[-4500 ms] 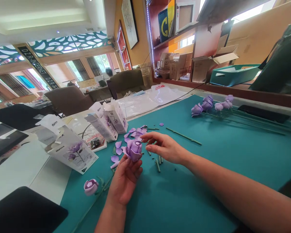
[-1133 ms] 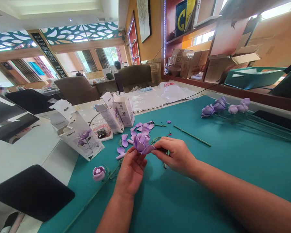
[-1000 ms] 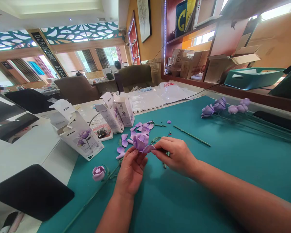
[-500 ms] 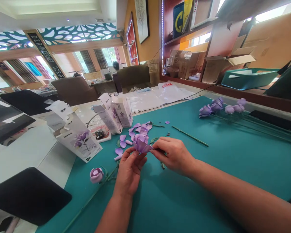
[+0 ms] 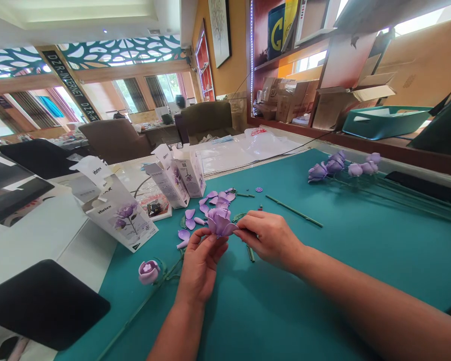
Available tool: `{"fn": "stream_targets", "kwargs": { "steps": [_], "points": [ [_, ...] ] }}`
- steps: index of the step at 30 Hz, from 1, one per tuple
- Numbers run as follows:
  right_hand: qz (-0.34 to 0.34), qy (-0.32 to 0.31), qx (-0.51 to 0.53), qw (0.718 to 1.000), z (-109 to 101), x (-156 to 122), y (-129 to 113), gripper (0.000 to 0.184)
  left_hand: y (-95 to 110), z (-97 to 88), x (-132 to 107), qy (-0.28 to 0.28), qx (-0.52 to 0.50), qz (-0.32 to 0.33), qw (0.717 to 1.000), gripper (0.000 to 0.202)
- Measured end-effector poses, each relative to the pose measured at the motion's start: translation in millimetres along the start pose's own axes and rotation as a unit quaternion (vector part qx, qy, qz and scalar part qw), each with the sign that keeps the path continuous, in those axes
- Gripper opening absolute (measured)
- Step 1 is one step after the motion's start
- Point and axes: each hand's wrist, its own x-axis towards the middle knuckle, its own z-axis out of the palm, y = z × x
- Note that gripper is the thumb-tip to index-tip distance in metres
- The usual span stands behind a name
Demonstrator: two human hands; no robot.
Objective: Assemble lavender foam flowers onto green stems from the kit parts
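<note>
Above the teal mat [image 5: 270, 316], from where I stand: purple flower [image 5: 219, 221] | left hand [image 5: 199, 265] pinches its base | right hand [image 5: 273, 236] pinches outer petal [image 5: 229, 229] by its edge | step, apparently: petal fitting | next move likely needs steady base, gentle pressure.

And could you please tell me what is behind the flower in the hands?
Behind the flower, loose petals lie on the mat, with two boxes farther back, to the left. Whatever the flower covers cannot be seen.

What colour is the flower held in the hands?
The held flower is light purple, seen best in the head view.
</note>
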Motion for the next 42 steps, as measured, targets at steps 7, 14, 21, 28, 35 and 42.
{"fn": "stream_targets", "kwargs": {
  "steps": [7, 14, 21, 28, 35, 42],
  "points": [
    [-0.002, -0.008, -0.011, 1.0, -2.6, 0.2, 3.1, 0.02, -0.8, -0.4, -0.1, -0.011, 0.016, 0.002, 1.0, 0.031],
    [0.002, -0.014, -0.014, 1.0, -3.4, 0.1, 4.6, 0.021, -1.6, -1.4, -0.1, -0.014, 0.023, -0.002, 1.0, 0.034],
    [0.001, -0.013, -0.015, 1.0, -4.0, 0.7, 5.2, 0.021, -2.8, 0.1, -0.7, -0.011, 0.023, -0.001, 1.0, 0.035],
    [0.002, -0.012, -0.016, 1.0, -4.4, 1.2, 6.1, 0.018, -3.8, 2.1, -1.8, -0.012, 0.019, 0.002, 1.0, 0.035],
    [0.004, -0.011, -0.017, 1.0, -5.2, 1.4, 7.5, 0.017, -5.2, 1.5, -2.3, -0.012, 0.017, 0.004, 1.0, 0.035],
    [0.012, -0.016, -0.013, 1.0, -5.5, 1.2, 7.7, 0.016, -6.9, 1.7, -2.6, -0.013, 0.016, 0.005, 1.0, 0.034]
  ]
}}
